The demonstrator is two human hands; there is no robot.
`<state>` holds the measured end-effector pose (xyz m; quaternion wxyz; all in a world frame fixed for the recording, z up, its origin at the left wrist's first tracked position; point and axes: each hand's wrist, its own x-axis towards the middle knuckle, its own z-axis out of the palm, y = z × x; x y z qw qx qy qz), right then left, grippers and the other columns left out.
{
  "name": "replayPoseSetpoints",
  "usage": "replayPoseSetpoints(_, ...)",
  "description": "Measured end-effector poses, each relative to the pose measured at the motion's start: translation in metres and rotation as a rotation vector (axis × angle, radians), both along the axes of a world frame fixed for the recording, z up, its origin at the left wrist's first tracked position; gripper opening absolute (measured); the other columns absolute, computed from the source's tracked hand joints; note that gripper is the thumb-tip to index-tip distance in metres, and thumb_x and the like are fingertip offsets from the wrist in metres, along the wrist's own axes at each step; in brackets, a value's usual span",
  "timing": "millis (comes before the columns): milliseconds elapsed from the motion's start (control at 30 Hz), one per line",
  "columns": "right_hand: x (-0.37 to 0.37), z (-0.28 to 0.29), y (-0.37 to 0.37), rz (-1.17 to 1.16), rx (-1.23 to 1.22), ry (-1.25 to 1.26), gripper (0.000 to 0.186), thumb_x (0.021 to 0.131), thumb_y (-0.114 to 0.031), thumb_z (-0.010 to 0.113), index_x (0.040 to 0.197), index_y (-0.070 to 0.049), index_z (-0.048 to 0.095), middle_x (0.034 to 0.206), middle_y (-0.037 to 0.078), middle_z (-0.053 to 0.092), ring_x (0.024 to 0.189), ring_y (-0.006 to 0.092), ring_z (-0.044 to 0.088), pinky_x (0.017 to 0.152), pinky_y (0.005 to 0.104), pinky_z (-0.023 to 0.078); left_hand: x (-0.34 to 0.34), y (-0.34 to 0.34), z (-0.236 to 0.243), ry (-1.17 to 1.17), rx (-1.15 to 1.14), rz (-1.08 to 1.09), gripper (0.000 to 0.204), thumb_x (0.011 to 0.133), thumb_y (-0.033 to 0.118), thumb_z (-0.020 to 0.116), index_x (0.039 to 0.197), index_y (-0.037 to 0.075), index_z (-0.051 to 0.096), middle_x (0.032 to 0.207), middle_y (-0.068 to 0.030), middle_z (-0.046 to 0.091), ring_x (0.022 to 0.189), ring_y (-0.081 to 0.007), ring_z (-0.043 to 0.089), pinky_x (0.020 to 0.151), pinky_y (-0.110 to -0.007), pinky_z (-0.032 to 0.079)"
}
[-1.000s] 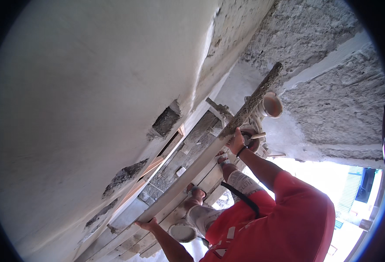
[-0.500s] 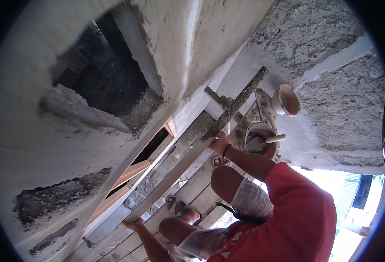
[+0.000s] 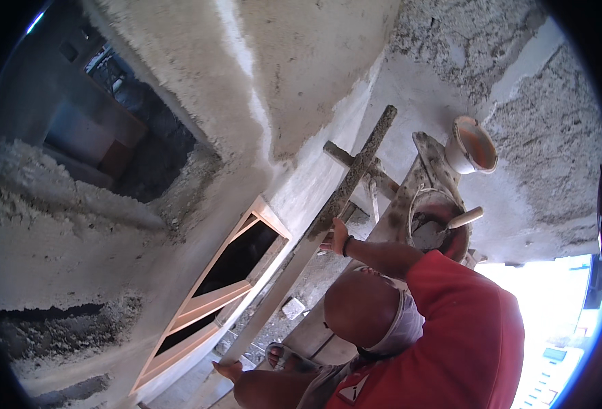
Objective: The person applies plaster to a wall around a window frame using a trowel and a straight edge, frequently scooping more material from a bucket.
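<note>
A long straightedge board (image 3: 294, 266) runs diagonally along the wall, its upper end caked with wet mortar. My right hand (image 3: 337, 235), with a dark band at the wrist, is closed on the board about midway, just below the mortar-coated part. Toward the board's lower end, my left hand (image 3: 229, 370) grips its edge, its fingers partly hidden. To the right of my right hand stands a bucket (image 3: 461, 238) holding grey mortar (image 3: 429, 233). A tool with a pale handle (image 3: 466, 217) rests in it; its working end is hidden.
A whitish pail (image 3: 473, 146) stands beyond the mortar bucket on a mortar-stained plank (image 3: 420, 160). A wooden window frame (image 3: 229, 298) is set in the wall at left, below a rough-edged opening (image 3: 130, 136). My bent knees are close below the board. Rough plaster (image 3: 539, 170) covers the right wall.
My body has bent lower, with the knees nearer my arms. Both hands stay on the board, which stands a little steeper in view. More of the window frame and wall opening shows.
</note>
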<state>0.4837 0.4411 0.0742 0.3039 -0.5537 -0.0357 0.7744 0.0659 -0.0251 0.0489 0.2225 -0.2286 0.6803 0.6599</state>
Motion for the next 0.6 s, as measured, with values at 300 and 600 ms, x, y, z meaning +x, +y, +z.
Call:
replayPoseSetpoints(300,0.004,0.001,0.005,0.365,-0.060,-0.340,0.057,0.087,-0.051,0.039,0.121,-0.006,0.046,0.113,0.021,0.056,0.095,0.0365,0.058,0.076,0.0490,0.049,-0.013,-0.003,-0.041,-0.303,0.069,0.290,0.067,0.073,0.054,0.060,0.124,0.012,0.050,0.125,-0.0102,0.051,0.111,-0.0277,0.050,0.095,-0.039,0.039)
replayPoseSetpoints(600,0.213,0.212,0.081,0.782,1.185,-1.155,0.023,0.081,-0.028,0.060,0.082,-0.005,0.060,0.076,0.014,0.062,0.073,0.0278,0.060,0.067,0.0404,0.046,-0.001,-0.001,-0.046,0.106,-0.256,-0.133,0.072,0.071,0.014,0.064,0.135,0.008,0.030,0.126,-0.0197,0.045,0.110,-0.0313,0.050,0.095,-0.042,0.041)
